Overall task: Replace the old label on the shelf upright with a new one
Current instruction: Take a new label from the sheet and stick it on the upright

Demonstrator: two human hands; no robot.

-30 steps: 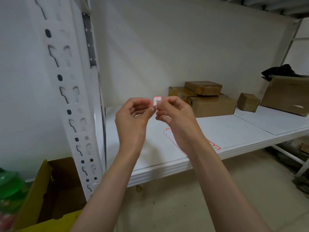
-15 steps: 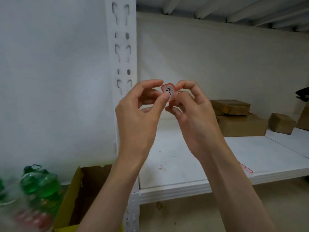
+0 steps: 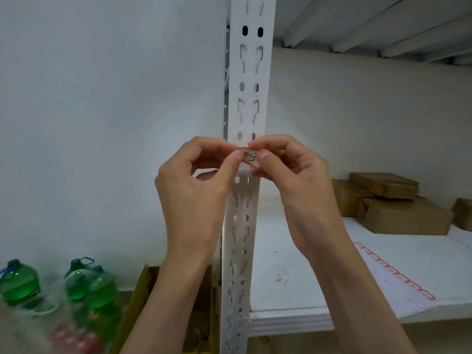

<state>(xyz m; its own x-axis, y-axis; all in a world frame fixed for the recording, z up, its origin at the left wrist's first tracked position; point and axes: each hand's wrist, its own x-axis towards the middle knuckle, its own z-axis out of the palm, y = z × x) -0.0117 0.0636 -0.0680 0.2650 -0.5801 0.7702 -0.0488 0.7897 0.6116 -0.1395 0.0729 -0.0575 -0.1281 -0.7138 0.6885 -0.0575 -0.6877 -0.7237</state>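
view: you look from your head cam at a white slotted shelf upright [image 3: 246, 118], dead centre, w/ both your hands raised in front of it.
left hand: your left hand [image 3: 196, 185] is curled, thumb and forefinger pinching the left end of the new label [image 3: 250, 157].
right hand: your right hand [image 3: 293, 175] is curled too, thumb and forefinger pinching the label's right end.
label: small white sticker w/ a red border and handwritten marks, approx "4-3" but not fully legible. it sits tilted, held between both hands right in front of the upright's face, just above a pair of small holes. can't tell whether it's touching the metal yet.
old label: none visible on the bare parts of the upright; the stretch behind your fingers is hidden, so can't tell if residue remains there.
done so far: judging by this, the new label is written, off its sheet and brought to the post; the old one appears gone.
left to do: square the label, press it flat on the upright, smooth it down, let go.
label sheet: a white sheet w/ red-bordered stickers [image 3: 393, 279] lies on the shelf board [image 3: 293, 320] at lower right.
other: brown cardboard boxes [image 3: 398, 208] farther back on the shelf; green bottles [image 3: 92, 284] and a yellow carton [image 3: 132, 302] at lower left, blurred.
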